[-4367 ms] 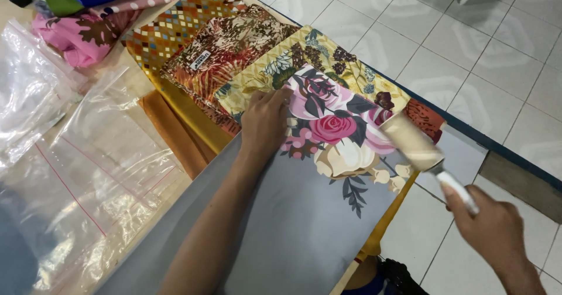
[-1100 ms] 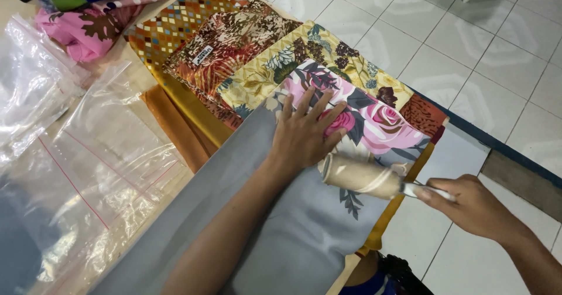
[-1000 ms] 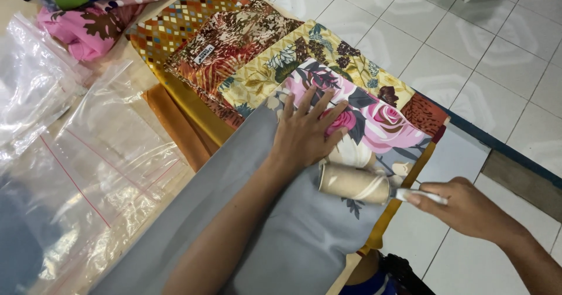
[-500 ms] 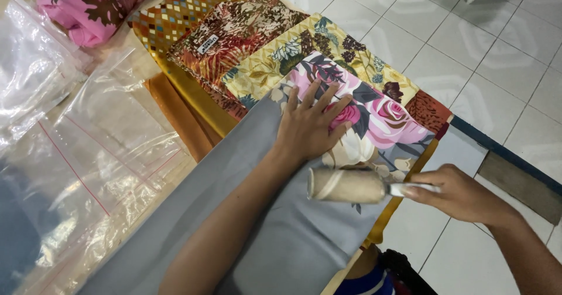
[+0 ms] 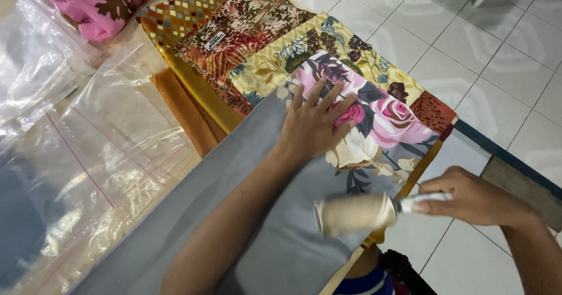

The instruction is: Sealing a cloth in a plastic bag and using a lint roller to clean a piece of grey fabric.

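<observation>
A grey cloth with a pink rose print [image 5: 275, 236] lies spread over the table's near edge. My left hand [image 5: 316, 125] presses flat on it, fingers apart, over the rose print. My right hand [image 5: 468, 198] grips the white handle of a lint roller [image 5: 354, 214], whose cream roll rests on the grey cloth near its lower right edge, below my left hand.
Folded patterned fabrics [image 5: 234, 34] overlap in a stack behind the grey cloth, with a pink floral one [image 5: 96, 14] at the top left. Clear plastic bags [image 5: 82, 148] cover the left side. White floor tiles [image 5: 468, 43] lie beyond the table edge.
The roller has moved down the cloth from the rose print toward me, now lying on the plain grey part. My left hand has stayed pressed on the print.
</observation>
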